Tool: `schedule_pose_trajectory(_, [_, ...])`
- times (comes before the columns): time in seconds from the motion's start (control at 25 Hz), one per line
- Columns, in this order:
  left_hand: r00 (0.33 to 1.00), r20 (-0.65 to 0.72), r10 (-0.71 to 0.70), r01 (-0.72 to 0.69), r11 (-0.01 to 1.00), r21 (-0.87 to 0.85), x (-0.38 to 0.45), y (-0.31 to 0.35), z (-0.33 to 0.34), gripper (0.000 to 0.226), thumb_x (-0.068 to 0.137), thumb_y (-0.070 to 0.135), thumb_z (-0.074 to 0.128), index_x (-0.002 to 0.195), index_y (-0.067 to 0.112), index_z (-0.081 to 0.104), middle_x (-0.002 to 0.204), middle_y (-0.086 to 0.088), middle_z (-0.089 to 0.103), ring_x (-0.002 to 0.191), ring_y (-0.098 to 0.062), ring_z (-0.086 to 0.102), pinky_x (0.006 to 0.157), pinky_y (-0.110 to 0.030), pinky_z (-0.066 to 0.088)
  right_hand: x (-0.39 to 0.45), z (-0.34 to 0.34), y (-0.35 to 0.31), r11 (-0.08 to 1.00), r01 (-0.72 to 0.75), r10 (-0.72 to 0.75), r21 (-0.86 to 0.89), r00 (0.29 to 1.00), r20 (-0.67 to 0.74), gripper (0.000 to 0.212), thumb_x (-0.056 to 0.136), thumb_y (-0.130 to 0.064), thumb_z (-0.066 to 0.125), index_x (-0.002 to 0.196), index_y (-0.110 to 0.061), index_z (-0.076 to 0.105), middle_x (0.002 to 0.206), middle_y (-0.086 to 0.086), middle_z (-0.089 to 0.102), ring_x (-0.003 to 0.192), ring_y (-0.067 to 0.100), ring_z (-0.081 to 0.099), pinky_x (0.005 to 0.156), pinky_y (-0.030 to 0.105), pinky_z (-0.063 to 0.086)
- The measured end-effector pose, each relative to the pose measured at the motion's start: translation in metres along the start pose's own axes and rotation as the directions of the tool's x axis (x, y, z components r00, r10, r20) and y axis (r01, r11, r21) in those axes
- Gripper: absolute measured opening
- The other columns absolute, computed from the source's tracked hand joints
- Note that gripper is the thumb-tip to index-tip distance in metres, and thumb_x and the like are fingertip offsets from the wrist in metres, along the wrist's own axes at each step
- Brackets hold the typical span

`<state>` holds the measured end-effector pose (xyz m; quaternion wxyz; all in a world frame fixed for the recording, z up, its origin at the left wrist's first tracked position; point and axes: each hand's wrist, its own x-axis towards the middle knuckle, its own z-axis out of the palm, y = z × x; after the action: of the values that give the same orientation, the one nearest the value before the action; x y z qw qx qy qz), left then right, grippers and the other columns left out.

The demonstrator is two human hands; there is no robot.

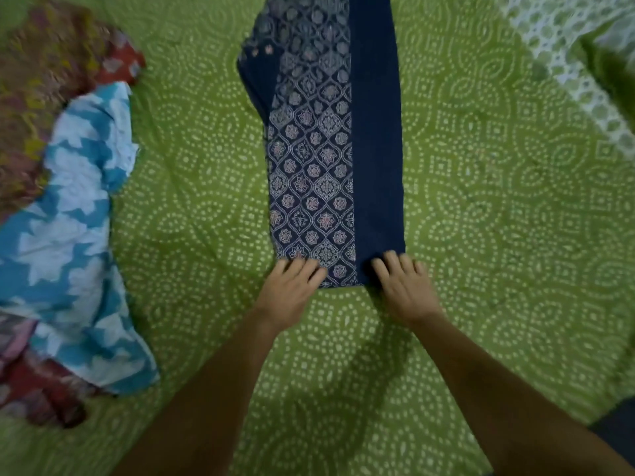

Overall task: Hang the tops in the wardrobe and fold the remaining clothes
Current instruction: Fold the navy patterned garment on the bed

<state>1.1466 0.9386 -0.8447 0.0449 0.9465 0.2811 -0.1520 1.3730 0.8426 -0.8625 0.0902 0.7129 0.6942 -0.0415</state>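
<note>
Writing or labels appear nowhere legibly on the cloth; only printed patterns show. A navy garment [330, 142] lies folded into a long strip down the middle of the green bedsheet [481, 201], its left half printed with pale floral medallions, its right half plain dark blue. At its near end, the left hand [292, 286] rests flat on the patterned corner, fingers straight and close together, pressing the cloth. The right hand [402, 283] lies on the plain blue corner, fingers slightly spread and laid flat over the edge; whether any fingertip tucks under the hem cannot be told. Well apart to the left sits a heap of clothes: a blue and white garment [75, 235] on top, a brown and red patterned cloth [44, 80] blurred at the far corner, and a dark red piece [37, 389] at the near end. At the far right lies a white cloth with green print [567, 56]. Nothing covers the navy strip except the two hands.
</note>
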Motion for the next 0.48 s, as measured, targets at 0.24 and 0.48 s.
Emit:
schedule_pose_trajectory(0.24, [0.982,0.183,-0.038,0.040,0.999,-0.006,0.034,0.001,-0.034,0.039,0.084,-0.007,0.048,0.119,0.010,0.051,0.107,-0.003,0.059,0.091,-0.016,0.055,0.078,-0.028,0.045,0.040,-0.038,0.011,0.978,0.141,-0.197,0.156,0.871,0.450,0.029,0.085,-0.012,0.048,0.113,-0.016,0.057,0.106,0.008,0.065,0.095,0.030,0.063,0.070,0.032,0.042])
schedule_pose_trajectory(0.48, [0.916,0.400,0.033,0.055,0.977,-0.208,-0.013,0.034,-0.057,0.034,0.087,-0.008,0.040,0.114,0.009,0.051,0.103,-0.010,0.059,0.092,-0.025,0.060,0.070,-0.032,0.046,0.001,-0.081,0.005,0.962,0.146,-0.268,0.230,0.662,0.700,0.024,0.089,-0.016,0.051,0.110,-0.012,0.063,0.112,0.009,0.063,0.100,0.028,0.059,0.080,0.033,0.046])
